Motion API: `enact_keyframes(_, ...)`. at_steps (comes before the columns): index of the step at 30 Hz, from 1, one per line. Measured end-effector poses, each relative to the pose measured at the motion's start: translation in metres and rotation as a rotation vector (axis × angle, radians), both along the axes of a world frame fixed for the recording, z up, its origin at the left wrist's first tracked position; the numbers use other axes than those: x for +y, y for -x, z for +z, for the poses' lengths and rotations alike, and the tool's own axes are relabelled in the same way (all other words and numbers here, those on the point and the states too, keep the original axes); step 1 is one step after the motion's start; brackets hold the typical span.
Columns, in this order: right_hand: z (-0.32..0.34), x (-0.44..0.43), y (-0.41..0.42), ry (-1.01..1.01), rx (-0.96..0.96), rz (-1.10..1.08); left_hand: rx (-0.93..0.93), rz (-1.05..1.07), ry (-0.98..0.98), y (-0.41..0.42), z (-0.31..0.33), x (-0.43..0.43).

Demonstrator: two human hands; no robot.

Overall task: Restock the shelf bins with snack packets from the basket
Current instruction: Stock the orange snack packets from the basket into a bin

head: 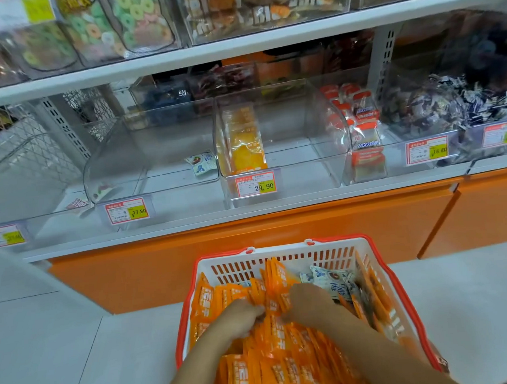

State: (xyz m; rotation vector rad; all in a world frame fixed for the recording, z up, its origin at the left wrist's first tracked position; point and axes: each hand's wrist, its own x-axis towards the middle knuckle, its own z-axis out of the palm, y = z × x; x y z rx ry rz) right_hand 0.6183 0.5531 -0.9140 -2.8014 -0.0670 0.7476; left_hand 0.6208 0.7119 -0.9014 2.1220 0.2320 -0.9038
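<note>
Far left: price tag [5, 236], too blurred to read. Left bin [142, 157], clear plastic, nearly bare. One white-and-blue packet [202, 163] lies by its right wall. Left bin tag [126, 211] reads 17.80.

The basket [280, 254], white with a red rim, sits on the floor right before the shelf, likely to keep the reach short. It is heaped with orange packets [276, 367] bearing bold white characters I can't read.

Left grip [240, 315], a bare hand, has its fingers curled round a bunch of orange packets mid-heap. It looks like gathering a handful, not picking singles.

Middle bin [303, 146], above the basket: a few matching orange ones, the standing packets [242, 141], are on edge against its left wall. Middle bin tag [256, 185] reads 29.90. Likely destination.

Right grip [306, 302], palm down just beside the left, fingertips buried in the heap. Can't tell whether it is closed on anything; probably squeezing the bunch from the other side.

Behind it, the blue-print packets [327, 278] in the basket's far right corner match the left bin's lone one.

Right bin [393, 152]: stacked red-and-white packets [365, 130], lettering roughly "LCO", unsure. Right bin tag [427, 150] reads 16.80.

Far right: dark wrapped sweets [450, 103]. Last tag [503, 135] is blurred.
</note>
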Motion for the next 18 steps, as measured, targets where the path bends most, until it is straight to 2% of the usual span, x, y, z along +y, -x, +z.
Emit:
enact_keyframes(2, -0.024, -0.006, 0.008, 0.026, 0.057, -0.039, 0.003, -0.073, -0.087, 0.0, -0.01, 0.001)
enact_keyframes(4, -0.043, -0.003, 0.019, -0.008, 0.015, -0.121, 0.01, -0.094, -0.104, 0.0, -0.016, 0.0)
enact_keyframes(8, -0.063, 0.006, 0.036, -0.001, -0.252, -0.115, 0.034, 0.015, -0.065, 0.002, -0.018, -0.001)
enact_keyframes(12, -0.056, 0.009, 0.038, 0.012, -0.505, 0.003, 0.029, 0.066, -0.02, 0.005, -0.016, 0.003)
enact_keyframes(15, -0.04, 0.008, 0.04, 0.01, -0.461, 0.043, -0.011, 0.045, -0.018, 0.01, -0.015, 0.004)
enact_keyframes(18, -0.02, 0.01, 0.036, -0.169, -0.494, 0.078, 0.031, 0.131, 0.092, 0.015, -0.001, -0.001)
